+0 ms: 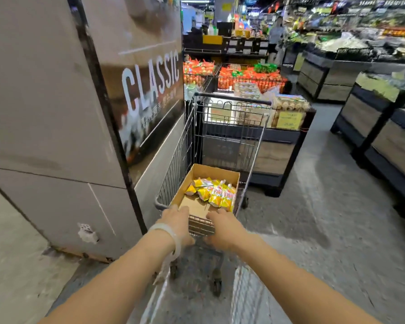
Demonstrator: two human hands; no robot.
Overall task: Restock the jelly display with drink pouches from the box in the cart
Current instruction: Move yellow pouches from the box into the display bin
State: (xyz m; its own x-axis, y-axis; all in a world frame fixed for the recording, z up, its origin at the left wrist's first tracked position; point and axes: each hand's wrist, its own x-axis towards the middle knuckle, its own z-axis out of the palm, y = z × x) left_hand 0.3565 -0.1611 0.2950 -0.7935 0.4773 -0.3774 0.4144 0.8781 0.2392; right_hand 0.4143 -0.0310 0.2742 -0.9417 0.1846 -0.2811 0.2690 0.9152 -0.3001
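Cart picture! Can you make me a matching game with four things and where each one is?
Things:
1. drink pouches
2. cardboard box
3. left hand
4. CLASSIC sign

Places:
A. on the wall left of the cart
B. inside the cart
C. on the cart's near end, bracelet on its wrist
D. lying in the box

Pairs: 1-D, 2-B, 3-C, 4-A
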